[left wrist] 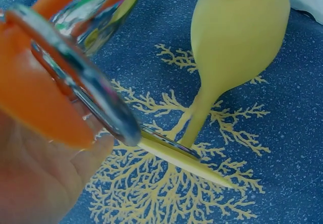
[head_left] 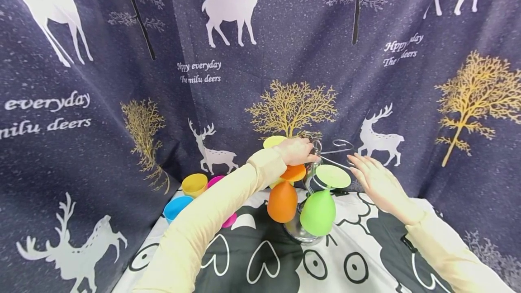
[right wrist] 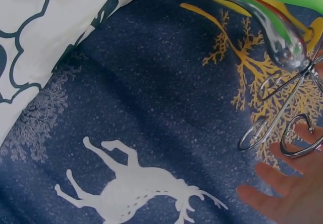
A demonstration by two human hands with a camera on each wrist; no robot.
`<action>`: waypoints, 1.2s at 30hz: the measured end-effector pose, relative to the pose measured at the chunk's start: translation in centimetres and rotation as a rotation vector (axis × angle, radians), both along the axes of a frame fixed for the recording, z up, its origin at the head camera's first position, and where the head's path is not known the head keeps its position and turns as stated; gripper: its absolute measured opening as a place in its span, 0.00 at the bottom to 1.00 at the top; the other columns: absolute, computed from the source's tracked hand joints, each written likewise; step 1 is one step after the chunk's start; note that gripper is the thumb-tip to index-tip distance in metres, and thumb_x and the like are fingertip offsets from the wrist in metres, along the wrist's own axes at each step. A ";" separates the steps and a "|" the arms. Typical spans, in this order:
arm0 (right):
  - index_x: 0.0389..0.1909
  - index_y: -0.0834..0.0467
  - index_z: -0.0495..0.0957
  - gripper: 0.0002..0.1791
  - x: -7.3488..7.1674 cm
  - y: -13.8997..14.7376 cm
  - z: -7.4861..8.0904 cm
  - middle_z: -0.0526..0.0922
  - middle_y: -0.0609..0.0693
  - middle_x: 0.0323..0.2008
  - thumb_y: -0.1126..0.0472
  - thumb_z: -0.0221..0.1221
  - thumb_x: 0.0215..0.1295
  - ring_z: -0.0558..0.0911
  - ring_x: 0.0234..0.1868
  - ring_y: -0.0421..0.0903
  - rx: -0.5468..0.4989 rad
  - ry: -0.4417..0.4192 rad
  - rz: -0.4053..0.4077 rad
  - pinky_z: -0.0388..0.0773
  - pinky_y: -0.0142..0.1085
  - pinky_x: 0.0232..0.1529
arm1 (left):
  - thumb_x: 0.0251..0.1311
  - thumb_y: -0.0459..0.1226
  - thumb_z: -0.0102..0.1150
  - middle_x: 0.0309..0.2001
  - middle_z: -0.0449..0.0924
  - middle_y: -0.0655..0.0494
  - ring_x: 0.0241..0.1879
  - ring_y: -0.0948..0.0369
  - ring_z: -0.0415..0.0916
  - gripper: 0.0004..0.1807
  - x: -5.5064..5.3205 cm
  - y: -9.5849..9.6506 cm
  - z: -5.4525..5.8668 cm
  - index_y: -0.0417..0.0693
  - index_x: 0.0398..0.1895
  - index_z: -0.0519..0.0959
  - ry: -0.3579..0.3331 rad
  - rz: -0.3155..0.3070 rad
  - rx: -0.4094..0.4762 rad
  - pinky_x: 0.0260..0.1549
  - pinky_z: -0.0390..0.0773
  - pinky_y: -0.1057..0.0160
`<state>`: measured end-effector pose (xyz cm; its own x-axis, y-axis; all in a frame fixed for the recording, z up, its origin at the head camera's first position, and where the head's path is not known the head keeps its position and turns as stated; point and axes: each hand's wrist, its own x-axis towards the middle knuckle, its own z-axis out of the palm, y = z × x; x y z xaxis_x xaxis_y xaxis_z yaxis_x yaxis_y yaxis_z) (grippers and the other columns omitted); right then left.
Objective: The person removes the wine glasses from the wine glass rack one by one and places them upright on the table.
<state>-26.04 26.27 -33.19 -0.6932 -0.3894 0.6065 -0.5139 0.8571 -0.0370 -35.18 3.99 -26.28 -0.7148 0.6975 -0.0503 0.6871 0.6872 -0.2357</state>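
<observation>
A silver wire stand [head_left: 303,235] with a round base and curled arms stands on the cloth. Upside down by their feet hang an orange goblet [head_left: 282,202], a green goblet [head_left: 318,214] and a yellow goblet [left wrist: 239,37]. At the top of the stand, my left hand [head_left: 297,150] reaches over the orange goblet's foot and grips the centre post, with its fingertips partly hidden. My right hand [head_left: 378,184] has its fingers extended beside a bare curled arm [right wrist: 298,135] on the right. Those fingers touch the curl and hold nothing.
Left of the stand, partly behind my left sleeve, are a yellow cup [head_left: 194,185], a blue cup [head_left: 177,207] and a magenta cup [head_left: 229,219]. A patterned black-and-white cloth [head_left: 260,263] covers the table. Dark curtains [head_left: 285,58] with deer and trees hang close behind.
</observation>
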 end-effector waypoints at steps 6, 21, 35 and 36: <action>0.58 0.67 0.66 0.21 -0.6 0.4 0.0 0.67 0.67 0.55 0.58 0.42 0.71 0.63 0.55 0.66 -0.010 -0.038 -0.015 0.56 0.51 0.56 | 0.65 0.58 0.32 0.62 0.61 0.51 0.61 0.57 0.58 0.33 0.1 -0.3 -0.2 0.48 0.63 0.66 -0.008 0.007 0.001 0.55 0.61 0.63; 0.59 0.70 0.63 0.24 -2.8 1.2 0.5 0.64 0.67 0.57 0.56 0.39 0.72 0.61 0.56 0.67 -0.049 -0.164 -0.028 0.55 0.56 0.55 | 0.64 0.58 0.35 0.58 0.67 0.52 0.56 0.56 0.64 0.31 0.8 -0.9 -0.2 0.50 0.59 0.70 0.043 0.040 0.045 0.50 0.66 0.60; 0.62 0.68 0.59 0.27 -4.6 1.9 1.6 0.58 0.65 0.62 0.53 0.36 0.73 0.57 0.59 0.66 -0.071 -0.346 0.013 0.51 0.56 0.57 | 0.63 0.59 0.34 0.46 0.73 0.56 0.47 0.57 0.69 0.29 1.5 -1.0 -0.2 0.51 0.50 0.76 0.129 0.053 0.018 0.41 0.72 0.60; 0.62 0.69 0.58 0.27 -4.8 1.9 1.6 0.58 0.66 0.62 0.53 0.36 0.73 0.57 0.59 0.66 -0.072 -0.349 0.026 0.51 0.56 0.57 | 0.64 0.59 0.34 0.46 0.73 0.56 0.46 0.58 0.69 0.29 1.5 -1.0 -0.2 0.51 0.49 0.77 0.130 0.055 0.012 0.41 0.73 0.60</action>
<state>-30.83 28.22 -31.55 -0.8540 -0.3745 0.3611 -0.4810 0.8328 -0.2740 -33.69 3.01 -26.51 -0.7521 0.6568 0.0537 0.6123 0.7266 -0.3116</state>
